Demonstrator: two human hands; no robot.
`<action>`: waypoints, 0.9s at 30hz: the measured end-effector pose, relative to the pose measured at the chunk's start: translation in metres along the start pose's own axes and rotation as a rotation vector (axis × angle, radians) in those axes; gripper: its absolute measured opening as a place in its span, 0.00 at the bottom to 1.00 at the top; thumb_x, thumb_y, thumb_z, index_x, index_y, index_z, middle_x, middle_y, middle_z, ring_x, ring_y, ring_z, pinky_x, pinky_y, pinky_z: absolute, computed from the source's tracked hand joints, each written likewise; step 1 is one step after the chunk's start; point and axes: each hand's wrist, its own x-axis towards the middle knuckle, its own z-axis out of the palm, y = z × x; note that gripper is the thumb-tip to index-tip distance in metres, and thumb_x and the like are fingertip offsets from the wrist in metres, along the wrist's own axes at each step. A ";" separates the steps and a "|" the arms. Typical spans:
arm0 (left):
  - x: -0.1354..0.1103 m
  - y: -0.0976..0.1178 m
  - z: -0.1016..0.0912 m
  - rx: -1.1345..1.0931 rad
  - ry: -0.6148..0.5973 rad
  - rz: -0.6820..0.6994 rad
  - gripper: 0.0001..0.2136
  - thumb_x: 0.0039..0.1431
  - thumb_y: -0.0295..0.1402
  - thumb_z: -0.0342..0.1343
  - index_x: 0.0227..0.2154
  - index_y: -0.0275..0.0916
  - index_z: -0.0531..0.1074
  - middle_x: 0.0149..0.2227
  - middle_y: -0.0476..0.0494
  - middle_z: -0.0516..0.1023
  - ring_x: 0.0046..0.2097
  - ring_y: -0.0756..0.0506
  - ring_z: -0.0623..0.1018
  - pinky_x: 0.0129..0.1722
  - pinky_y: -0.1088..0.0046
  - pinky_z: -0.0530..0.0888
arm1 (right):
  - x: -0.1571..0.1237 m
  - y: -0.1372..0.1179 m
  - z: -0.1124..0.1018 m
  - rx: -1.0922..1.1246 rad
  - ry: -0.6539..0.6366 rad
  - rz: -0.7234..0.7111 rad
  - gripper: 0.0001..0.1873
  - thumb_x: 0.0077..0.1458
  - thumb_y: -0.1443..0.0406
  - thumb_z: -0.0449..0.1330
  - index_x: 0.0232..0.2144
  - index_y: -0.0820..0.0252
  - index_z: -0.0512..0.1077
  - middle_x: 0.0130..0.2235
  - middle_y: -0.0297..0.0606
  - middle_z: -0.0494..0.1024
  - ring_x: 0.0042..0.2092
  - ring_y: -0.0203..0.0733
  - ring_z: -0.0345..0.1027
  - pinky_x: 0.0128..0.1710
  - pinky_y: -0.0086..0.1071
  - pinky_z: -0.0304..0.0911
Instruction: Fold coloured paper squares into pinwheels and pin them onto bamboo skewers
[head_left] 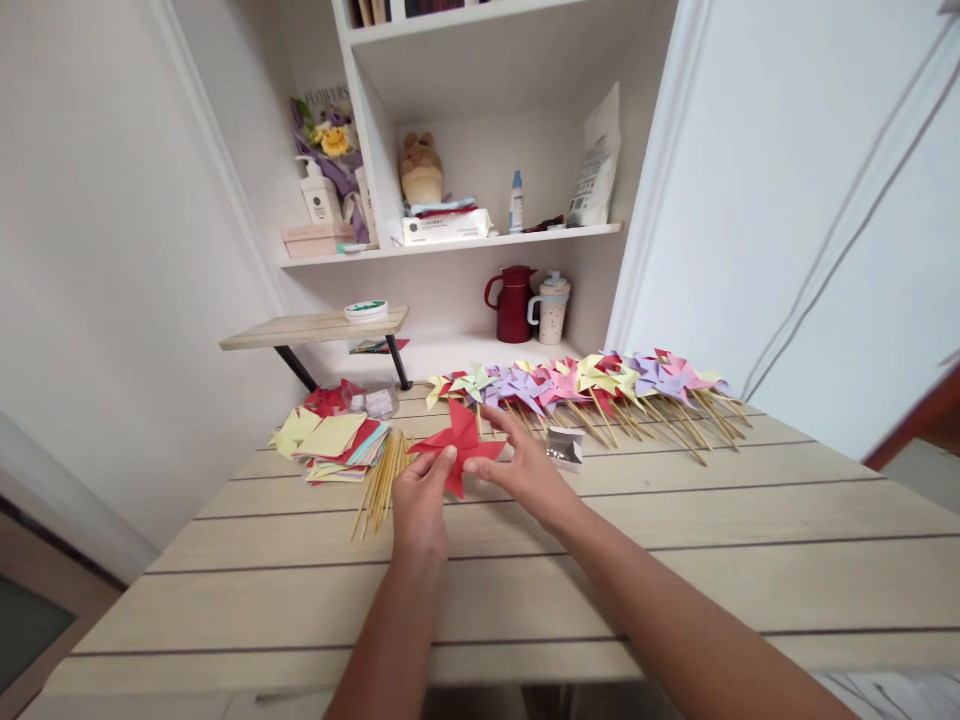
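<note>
A red paper pinwheel [463, 432] is held up in front of me, its folded blades spread around the middle. My left hand [424, 495] pinches it near the centre, thumb on the front. On its other side, my right hand [525, 470] has thumb and fingers apart, the thumb tip at the right-hand blade; I cannot tell whether it presses on the paper. Thin wooden sticks [382, 480] lie in a bundle left of my left hand. Just beyond my right hand stands a small open box [565, 448] with tiny shiny pieces inside.
Finished pinwheels on sticks [592, 385] lie in a long row along the table's back. A stack of coloured paper squares [337, 445] sits at the left, by a clear plastic container [375, 402]. Behind are a small raised stand [315, 328], a dark red jug [514, 305] and a cup [553, 310].
</note>
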 end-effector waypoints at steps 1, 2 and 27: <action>0.000 0.000 0.001 -0.011 -0.005 0.005 0.15 0.38 0.39 0.73 0.27 0.35 0.80 0.28 0.46 0.82 0.31 0.49 0.78 0.35 0.73 0.73 | 0.000 0.000 0.001 0.011 -0.024 0.004 0.39 0.42 0.55 0.72 0.57 0.53 0.68 0.59 0.45 0.70 0.60 0.55 0.63 0.60 0.49 0.58; -0.001 0.001 0.001 -0.018 -0.013 0.007 0.15 0.38 0.39 0.73 0.27 0.36 0.80 0.29 0.46 0.82 0.31 0.49 0.78 0.35 0.73 0.73 | -0.001 -0.001 0.002 0.017 -0.043 0.000 0.36 0.42 0.57 0.72 0.54 0.54 0.70 0.57 0.45 0.73 0.59 0.54 0.65 0.59 0.48 0.59; -0.007 0.001 0.004 0.041 -0.011 -0.016 0.15 0.40 0.40 0.72 0.28 0.36 0.80 0.29 0.44 0.82 0.33 0.47 0.79 0.38 0.72 0.73 | -0.002 -0.003 0.006 0.208 -0.064 0.139 0.12 0.47 0.56 0.68 0.23 0.59 0.75 0.25 0.33 0.78 0.30 0.39 0.69 0.34 0.33 0.63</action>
